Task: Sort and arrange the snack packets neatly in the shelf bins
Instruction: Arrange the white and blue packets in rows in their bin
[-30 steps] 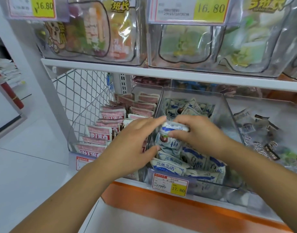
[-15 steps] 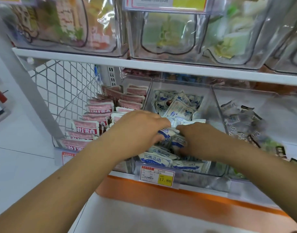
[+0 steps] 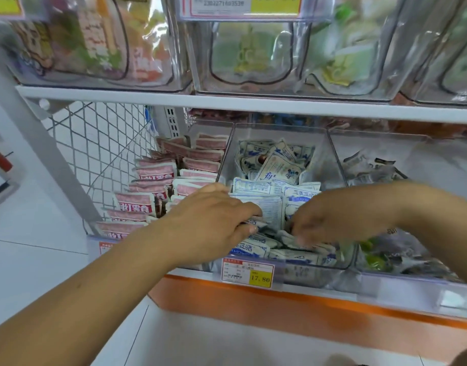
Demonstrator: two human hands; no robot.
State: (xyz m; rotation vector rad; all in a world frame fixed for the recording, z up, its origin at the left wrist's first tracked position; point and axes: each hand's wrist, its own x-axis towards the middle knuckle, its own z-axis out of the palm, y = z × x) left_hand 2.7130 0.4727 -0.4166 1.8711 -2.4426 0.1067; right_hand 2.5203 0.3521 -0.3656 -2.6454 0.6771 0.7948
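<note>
Blue-and-white snack packets (image 3: 276,167) fill the clear middle bin (image 3: 280,126) on the lower shelf; several stand upright in the middle, others lie loose at the back and front. My left hand (image 3: 214,220) reaches in from the left, its fingers over an upright packet (image 3: 269,207) and its thumb pinching packets from below. My right hand (image 3: 332,220), blurred, comes in from the right with its fingers curled down into the front packets (image 3: 301,249). Pink packets (image 3: 153,173) stand in rows in the left bin.
A right bin (image 3: 338,154) holds grey and black packets (image 3: 372,167). A price tag reading 17.80 (image 3: 248,272) hangs on the bin front above an orange strip (image 3: 280,305). The upper shelf (image 3: 227,104) carries clear bins of large bags. Wire mesh (image 3: 95,143) closes the left side.
Both hands have dropped lower into the middle bin with the packet they held up. Upright packets now stand behind my fingers. The camera has tilted down a little.
</note>
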